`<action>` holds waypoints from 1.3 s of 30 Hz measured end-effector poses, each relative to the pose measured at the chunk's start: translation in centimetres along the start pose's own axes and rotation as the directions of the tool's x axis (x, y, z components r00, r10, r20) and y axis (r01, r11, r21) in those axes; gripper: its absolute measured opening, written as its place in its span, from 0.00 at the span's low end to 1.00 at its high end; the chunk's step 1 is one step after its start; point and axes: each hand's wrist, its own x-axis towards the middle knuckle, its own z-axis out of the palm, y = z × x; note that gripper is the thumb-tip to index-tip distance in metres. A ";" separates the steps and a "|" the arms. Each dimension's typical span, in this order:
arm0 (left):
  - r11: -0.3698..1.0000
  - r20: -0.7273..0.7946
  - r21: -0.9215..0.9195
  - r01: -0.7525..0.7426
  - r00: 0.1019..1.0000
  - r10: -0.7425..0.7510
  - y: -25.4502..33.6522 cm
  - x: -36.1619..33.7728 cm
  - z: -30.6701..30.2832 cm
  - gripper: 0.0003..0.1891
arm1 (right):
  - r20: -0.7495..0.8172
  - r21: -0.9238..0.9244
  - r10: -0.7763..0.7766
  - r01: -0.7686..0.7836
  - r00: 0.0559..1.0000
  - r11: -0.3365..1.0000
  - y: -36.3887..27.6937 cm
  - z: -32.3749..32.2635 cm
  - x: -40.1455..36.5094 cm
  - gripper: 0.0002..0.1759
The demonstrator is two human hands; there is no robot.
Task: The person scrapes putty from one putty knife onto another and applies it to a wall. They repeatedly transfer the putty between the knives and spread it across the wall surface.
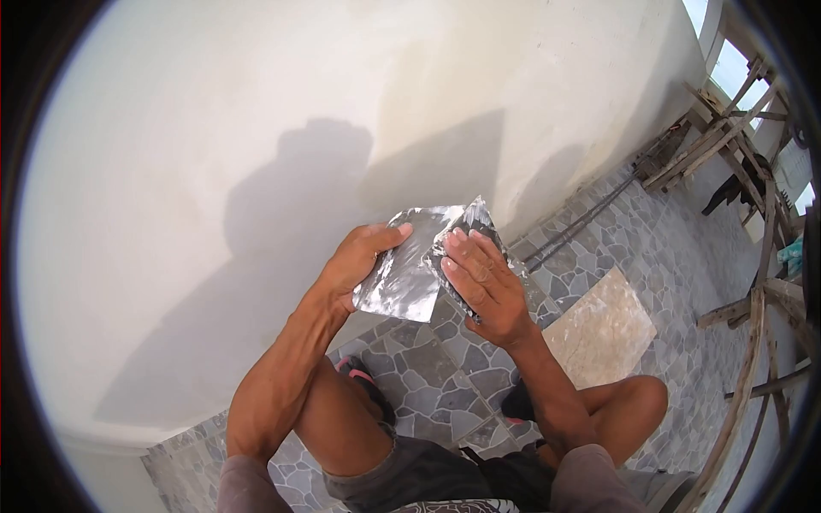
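Observation:
My left hand grips the left edge of a thin, shiny metal plate, thumb on top. White paste smears the plate's face and far edge. Against the plate's right side is a smaller dark flat scraper, also streaked with white paste. My right hand holds this scraper, fingers laid across its upper face; its handle, if any, is hidden under the hand. Both tools are in front of a pale wall, above the floor.
Stone-patterned tiles cover the floor below. A stained, light board lies to the right of my knee. Wooden scaffolding poles stand along the right side. A long dark strip lies near the wall's base.

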 end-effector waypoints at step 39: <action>0.483 -0.068 0.756 -0.442 0.680 0.730 -0.7 -1.5 1.0 0.17 | 0.230 0.339 0.836 -0.846 0.498 0.411 -4.3 -2.1 1.6 0.23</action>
